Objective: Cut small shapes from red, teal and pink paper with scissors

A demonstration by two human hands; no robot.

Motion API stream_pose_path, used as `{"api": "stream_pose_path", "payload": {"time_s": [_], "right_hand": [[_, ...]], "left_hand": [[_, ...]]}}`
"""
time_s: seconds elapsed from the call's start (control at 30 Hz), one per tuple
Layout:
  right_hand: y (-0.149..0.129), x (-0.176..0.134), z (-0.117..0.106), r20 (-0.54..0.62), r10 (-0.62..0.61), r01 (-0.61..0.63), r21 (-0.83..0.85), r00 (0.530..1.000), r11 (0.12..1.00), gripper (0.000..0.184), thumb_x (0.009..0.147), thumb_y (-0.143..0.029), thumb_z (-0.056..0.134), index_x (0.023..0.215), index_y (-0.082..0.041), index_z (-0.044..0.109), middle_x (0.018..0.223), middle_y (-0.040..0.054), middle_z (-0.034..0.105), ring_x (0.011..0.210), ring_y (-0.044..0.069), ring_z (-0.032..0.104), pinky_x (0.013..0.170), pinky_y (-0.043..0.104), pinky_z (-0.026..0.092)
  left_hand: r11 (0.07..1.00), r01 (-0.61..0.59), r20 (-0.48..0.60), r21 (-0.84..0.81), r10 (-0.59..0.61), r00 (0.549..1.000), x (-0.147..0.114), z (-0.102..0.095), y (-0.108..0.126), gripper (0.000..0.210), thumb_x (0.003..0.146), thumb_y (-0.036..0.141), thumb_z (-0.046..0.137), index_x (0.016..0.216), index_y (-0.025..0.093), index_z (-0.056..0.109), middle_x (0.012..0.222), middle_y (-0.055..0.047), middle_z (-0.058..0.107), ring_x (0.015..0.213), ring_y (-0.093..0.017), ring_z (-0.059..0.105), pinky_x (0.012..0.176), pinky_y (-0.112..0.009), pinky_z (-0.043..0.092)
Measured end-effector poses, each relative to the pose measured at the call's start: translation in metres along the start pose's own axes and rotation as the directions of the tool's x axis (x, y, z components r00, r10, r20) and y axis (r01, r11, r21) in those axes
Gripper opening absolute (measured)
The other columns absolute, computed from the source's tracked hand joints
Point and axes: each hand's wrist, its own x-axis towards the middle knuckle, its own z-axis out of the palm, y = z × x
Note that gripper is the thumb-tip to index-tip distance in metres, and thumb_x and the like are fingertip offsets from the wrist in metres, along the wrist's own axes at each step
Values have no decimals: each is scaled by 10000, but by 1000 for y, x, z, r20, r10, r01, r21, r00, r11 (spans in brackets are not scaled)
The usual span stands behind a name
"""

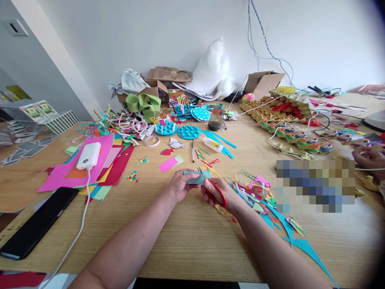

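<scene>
My left hand pinches a small piece of light blue paper above the middle of the table. Red-handled scissors are in my right hand, their blade tips showing at the paper's upper edge. The right fingers also sit close against the paper, so I cannot tell whether the blades are cutting into it. Just beyond the hands lie thin coloured paper strips, a pen and a pink paper piece. A glue bottle rests on its side on blue strips.
Paper scraps are heaped right of my right arm. At left lie coloured sheets, a white power bank with a cable, and a black phone. Blue scalloped discs and a glass jar stand behind. Another person's hand is at right.
</scene>
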Motion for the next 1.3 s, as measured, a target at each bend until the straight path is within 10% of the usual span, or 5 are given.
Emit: {"api": "stream_pose_path", "payload": {"time_s": [1.3], "right_hand": [[5,2,-2,-17,23,-23,-19,1000,1000,503,716,-653,601,638,-165,500,502,-29,524,373,76,469,376,189,322]], "left_hand": [[999,27,69,20,-29,997,1,-3,-1,277,529,261,802,723,96,694,699,-50,662,628,-121,573,603,-249,434]]}}
